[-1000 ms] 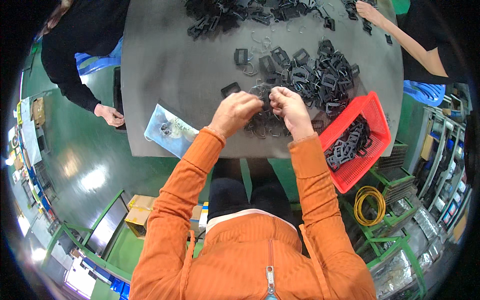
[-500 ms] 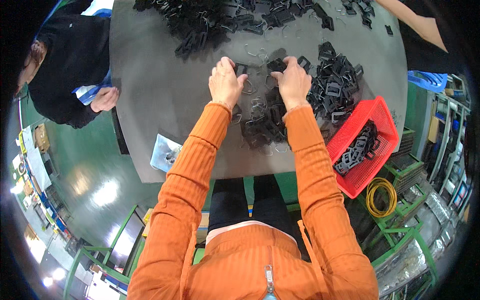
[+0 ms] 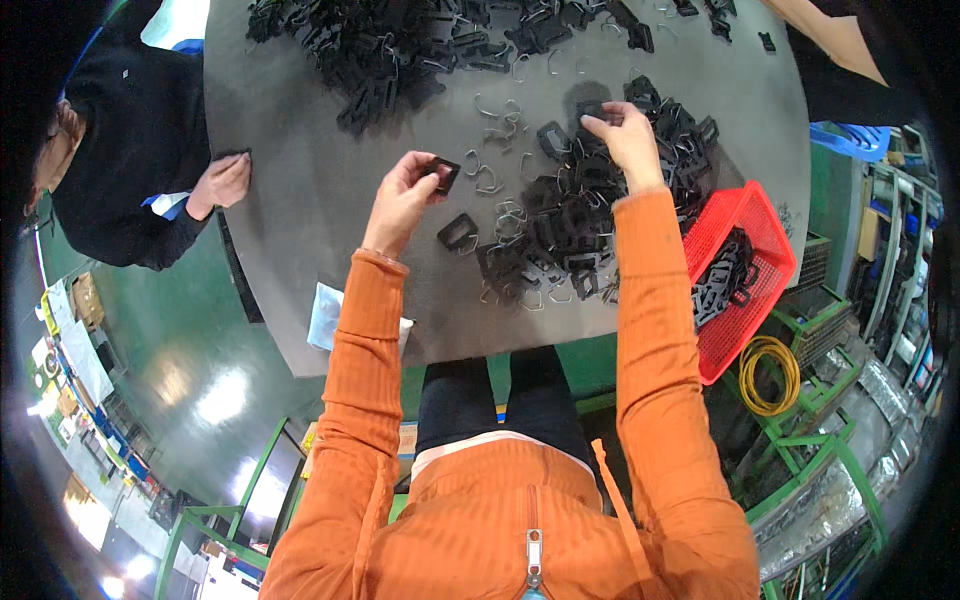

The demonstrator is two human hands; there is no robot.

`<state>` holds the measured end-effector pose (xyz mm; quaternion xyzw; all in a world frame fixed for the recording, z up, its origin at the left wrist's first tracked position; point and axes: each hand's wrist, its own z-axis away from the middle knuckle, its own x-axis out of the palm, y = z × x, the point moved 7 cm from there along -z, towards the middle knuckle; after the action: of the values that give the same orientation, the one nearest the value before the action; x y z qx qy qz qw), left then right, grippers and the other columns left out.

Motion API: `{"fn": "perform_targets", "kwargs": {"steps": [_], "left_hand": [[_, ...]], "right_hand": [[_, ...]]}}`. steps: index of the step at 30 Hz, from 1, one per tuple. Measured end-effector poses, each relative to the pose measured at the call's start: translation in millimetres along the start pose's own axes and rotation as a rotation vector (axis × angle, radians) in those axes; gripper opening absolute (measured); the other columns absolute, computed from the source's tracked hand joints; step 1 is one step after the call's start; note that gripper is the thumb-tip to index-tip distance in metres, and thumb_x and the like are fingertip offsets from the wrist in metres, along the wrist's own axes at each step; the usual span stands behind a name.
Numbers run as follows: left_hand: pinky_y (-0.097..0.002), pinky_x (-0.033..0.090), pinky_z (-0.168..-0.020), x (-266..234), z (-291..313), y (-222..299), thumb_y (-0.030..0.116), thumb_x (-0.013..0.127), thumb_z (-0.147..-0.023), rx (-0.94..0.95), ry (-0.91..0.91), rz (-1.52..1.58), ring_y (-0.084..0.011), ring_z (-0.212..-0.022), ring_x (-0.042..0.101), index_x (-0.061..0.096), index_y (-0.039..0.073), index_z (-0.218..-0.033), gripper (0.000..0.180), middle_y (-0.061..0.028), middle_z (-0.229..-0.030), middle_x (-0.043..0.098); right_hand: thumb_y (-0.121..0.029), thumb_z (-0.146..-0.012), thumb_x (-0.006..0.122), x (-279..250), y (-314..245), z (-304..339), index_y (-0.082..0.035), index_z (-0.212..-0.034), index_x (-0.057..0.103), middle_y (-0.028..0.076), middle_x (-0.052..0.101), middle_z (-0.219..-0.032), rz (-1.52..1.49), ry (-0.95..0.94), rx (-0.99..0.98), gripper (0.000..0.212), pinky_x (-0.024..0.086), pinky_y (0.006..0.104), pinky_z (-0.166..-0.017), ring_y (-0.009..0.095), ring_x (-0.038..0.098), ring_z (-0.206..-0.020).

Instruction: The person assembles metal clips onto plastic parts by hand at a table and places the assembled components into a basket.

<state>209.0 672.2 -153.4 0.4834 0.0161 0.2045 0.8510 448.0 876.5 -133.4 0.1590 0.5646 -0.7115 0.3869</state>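
My left hand pinches a black plastic buckle, a small rectangular frame, just above the grey table. A similar black buckle is between the thumb and fingers of my right hand, at the far edge of the near pile. That pile of black buckles spreads between and below my hands, mixed with bent wire pieces. A single loose buckle lies at its left side. Several bent metal wires are scattered between my hands.
A red plastic basket holding black buckles leans at the table's right edge. A larger heap of black parts lies at the far side. A small plastic bag is beside my left forearm. Another person's hand rests at the left edge.
My hands have moved apart: the left came nearer and leftward with a buckle, while the right shifted right. The person at left has moved a hand onto the table edge.
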Motion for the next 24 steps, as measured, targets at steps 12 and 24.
{"fn": "perform_targets", "kwargs": {"steps": [12, 24], "left_hand": [[-0.0343, 0.048, -0.069, 71, 83, -23, 0.028, 0.076, -0.07, 0.194, 0.163, -0.903, -0.0227, -0.076, 0.059, 0.059, 0.008, -0.101, 0.04, -0.0072, -0.081, 0.058], [-0.03, 0.049, -0.062, 45, 103, -20, 0.018, 0.067, -0.079, 0.204, 0.396, -0.544, -0.0156, -0.065, 0.062, 0.061, 0.001, -0.084, 0.019, -0.0075, -0.071, 0.065]], "right_hand": [[-0.026, -0.072, 0.077, 16, -5, 16, -0.003, -0.102, 0.058, 0.015, 0.064, -0.081, 0.357, 0.09, -0.111, 0.042, 0.049, 0.039, -0.075, 0.029, 0.064, -0.079], [-0.001, -0.074, 0.072, -8, 34, 146, -0.008, -0.077, 0.05, -0.008, 0.041, -0.075, -0.664, -0.442, 0.129, 0.023, 0.035, 0.0186, -0.074, 0.005, 0.04, -0.078]]}}
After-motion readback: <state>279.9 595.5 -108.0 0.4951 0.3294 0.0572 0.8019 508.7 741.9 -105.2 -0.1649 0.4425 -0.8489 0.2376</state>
